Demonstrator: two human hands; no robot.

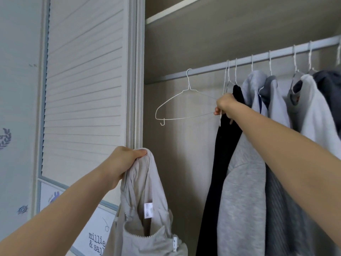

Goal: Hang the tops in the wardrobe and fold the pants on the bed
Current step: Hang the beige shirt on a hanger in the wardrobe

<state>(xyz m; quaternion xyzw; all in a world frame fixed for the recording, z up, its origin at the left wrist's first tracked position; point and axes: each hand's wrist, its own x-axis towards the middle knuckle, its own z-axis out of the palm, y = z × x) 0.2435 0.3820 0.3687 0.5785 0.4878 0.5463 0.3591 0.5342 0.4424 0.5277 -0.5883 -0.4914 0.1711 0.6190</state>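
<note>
Standing at an open wardrobe [184, 163], both arms up. Left hand [122, 163] bunched tight around the top edge of one beige top [144, 209], fabric hanging straight down from the fist, held out in front of the wardrobe opening, low and left of the rail. One white care label [148, 210] showing on the inside of it, plus a second small tag [175, 243] lower down near the bottom edge.

Right hand [225, 106] reaching up and in, fingers curled around the right end of one empty white wire hanger [177, 108]. Hook of that hanger over the rail [239, 60], so hanging and gripped at once. Small hook at its lower left corner too.

Clothes on the rail, counted left to right: one black piece [221, 163] right behind the right hand, one light grey hoodie [243, 182], one darker grey ribbed thing [280, 200], one white-ish top [317, 122], one dark navy piece [330, 85] at the far right edge. So five garments, give or take, hard to tell at the right where it all overlaps. About eight hanger hooks on the rail including the empty one; last one cut off by the frame edge.

One shelf [184, 12] above the rail. One white louvred door [83, 80] to the left, with a printed panel [96, 237] below reading "millie & sal…", rest cut off. No pants or bed in view.
</note>
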